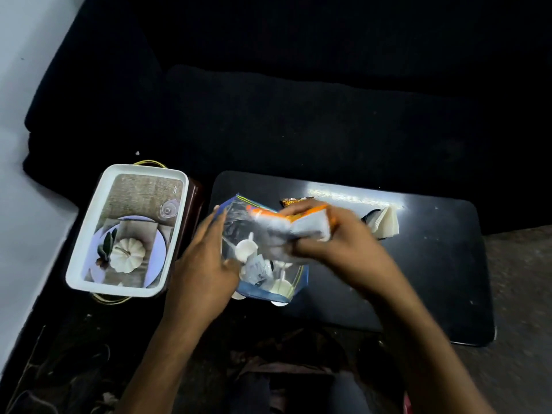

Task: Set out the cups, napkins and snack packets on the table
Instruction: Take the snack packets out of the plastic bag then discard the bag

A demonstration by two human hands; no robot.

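Head view, lower centre: the left hand (206,258) steadies a clear blue-edged plastic pouch (263,264) of white cups on the dark table (433,264). Mid-frame, the right hand (334,234) is closed on an orange-and-white snack packet (298,225); light, crinkly, probably slippery, so grip its edge. Farther right stand folded white napkins (386,224).

We see the packet (301,224) in the right hand (340,234) only as an orange and white smear, its print unreadable. The left hand (206,258) covers one side of the clear bag (263,264), and the white things inside are too blurred for us to name. The right hand hides most of a second packet (291,201) and part of the napkins (385,224).
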